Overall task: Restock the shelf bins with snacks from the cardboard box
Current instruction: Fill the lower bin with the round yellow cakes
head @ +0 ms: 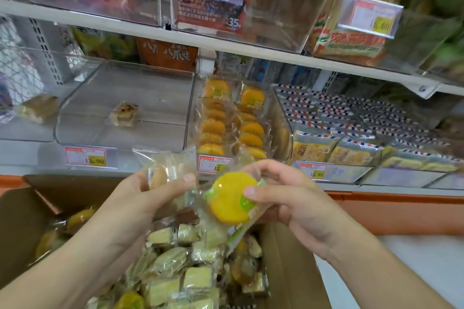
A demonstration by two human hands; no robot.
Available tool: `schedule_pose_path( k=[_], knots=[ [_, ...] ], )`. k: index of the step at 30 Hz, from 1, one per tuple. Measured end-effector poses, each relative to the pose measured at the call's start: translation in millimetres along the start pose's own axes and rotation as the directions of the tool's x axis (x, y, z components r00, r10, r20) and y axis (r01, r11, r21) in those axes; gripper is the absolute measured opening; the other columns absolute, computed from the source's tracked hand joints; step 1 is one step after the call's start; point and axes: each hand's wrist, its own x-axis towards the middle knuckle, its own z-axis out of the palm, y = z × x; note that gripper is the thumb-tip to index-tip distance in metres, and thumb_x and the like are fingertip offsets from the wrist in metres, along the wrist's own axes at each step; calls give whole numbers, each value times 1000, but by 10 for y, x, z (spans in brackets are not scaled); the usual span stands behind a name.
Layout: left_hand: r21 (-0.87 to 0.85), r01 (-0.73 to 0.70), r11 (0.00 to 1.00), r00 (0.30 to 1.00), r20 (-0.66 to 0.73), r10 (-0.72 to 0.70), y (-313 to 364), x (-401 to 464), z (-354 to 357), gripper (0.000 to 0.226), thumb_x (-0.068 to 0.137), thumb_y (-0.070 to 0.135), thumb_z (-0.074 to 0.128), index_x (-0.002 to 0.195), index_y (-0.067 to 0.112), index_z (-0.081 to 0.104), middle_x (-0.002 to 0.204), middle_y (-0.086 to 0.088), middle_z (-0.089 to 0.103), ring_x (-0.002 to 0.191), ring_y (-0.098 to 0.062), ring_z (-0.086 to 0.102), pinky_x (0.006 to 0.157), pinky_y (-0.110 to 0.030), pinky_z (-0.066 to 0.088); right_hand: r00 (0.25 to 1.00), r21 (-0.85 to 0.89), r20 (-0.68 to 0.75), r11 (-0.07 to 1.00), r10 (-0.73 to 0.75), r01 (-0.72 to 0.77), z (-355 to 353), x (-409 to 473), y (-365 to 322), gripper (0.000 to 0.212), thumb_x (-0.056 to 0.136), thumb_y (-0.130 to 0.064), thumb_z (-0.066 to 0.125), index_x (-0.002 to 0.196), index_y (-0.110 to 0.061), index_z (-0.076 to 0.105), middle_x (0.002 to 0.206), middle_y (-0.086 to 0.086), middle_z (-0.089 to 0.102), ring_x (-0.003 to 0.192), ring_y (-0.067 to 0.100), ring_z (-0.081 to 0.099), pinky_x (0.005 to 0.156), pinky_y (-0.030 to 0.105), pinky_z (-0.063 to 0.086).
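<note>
My left hand (pixel 143 198) grips a clear-wrapped pale round snack (pixel 163 170) above the open cardboard box (pixel 27 221). My right hand (pixel 288 198) pinches a wrapped yellow round cake (pixel 228 198) beside it, at the same height. The box below holds several wrapped square and round snacks (pixel 180 266). On the shelf straight ahead, a clear bin (pixel 281 118) is packed with rows of the same yellow cakes. To its left, a clear bin (pixel 75 108) holds a single square cake (pixel 124 114).
A bin of striped-wrapper cakes (pixel 351 128) stands to the right. Price tags (pixel 86 157) line the shelf front. An upper shelf (pixel 226 45) carries more clear bins with packets. An orange ledge (pixel 389 208) runs below the shelf.
</note>
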Motion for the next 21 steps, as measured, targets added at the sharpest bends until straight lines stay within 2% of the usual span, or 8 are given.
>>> schedule_pose_path(
  k=[3,5,8,11,14,16,19,21],
  knots=[
    [-47,13,999,999,-34,-14,8,9,19,98,43,57,98,128,18,69,106,-3,81,95,-23,79,97,-52,56,999,119,-38,992,-29,34,3,38,6,51,77,-16,82,119,1,58,110,21,75,91,30,72,87,54,61],
    [-65,37,997,999,10,-36,-26,16,76,103,38,52,103,128,16,68,111,-7,80,98,-26,79,94,-50,58,997,157,-61,986,-46,55,60,53,44,58,78,-19,83,124,3,54,118,26,73,98,33,71,105,64,49],
    [-60,24,998,999,34,-22,-48,-9,158,80,49,30,105,119,12,70,99,-7,81,80,-17,77,68,-32,61,995,128,-50,988,-85,91,135,52,67,59,80,-24,82,125,4,56,119,25,73,100,30,72,100,48,54],
    [-34,28,999,999,38,-26,-12,-20,162,63,56,19,101,111,13,71,98,-10,81,81,-20,78,65,-29,59,993,8,-62,994,-105,106,110,53,33,58,76,-24,84,123,-2,59,117,20,75,101,28,75,85,30,59],
    [72,5,997,997,71,-11,27,-5,122,65,59,25,99,116,17,71,103,-9,81,90,-25,80,71,-32,57,983,-166,-84,975,-166,150,24,56,-21,70,71,-27,90,134,-32,59,121,3,74,107,22,75,89,36,62],
    [131,-6,991,998,64,-2,47,8,120,65,62,19,102,118,20,70,103,-7,82,91,-26,80,72,-34,58,975,-397,-14,896,-221,197,7,51,-90,68,75,-30,92,133,-45,62,120,-8,73,108,16,74,95,39,60],
    [203,-21,979,999,36,14,65,73,95,70,57,21,105,118,24,72,100,-9,82,88,-29,80,73,-39,64,968,-620,45,753,-248,222,19,82,-200,43,78,-24,95,115,-35,77,109,-15,76,100,1,71,87,18,54],
    [228,-33,973,999,30,27,95,154,46,78,51,38,106,120,30,71,103,-6,81,92,-28,80,84,-46,64,963,-647,15,732,-270,215,15,140,-294,41,73,-15,96,107,-32,80,100,-17,78,90,-3,71,79,12,51]
  ],
)
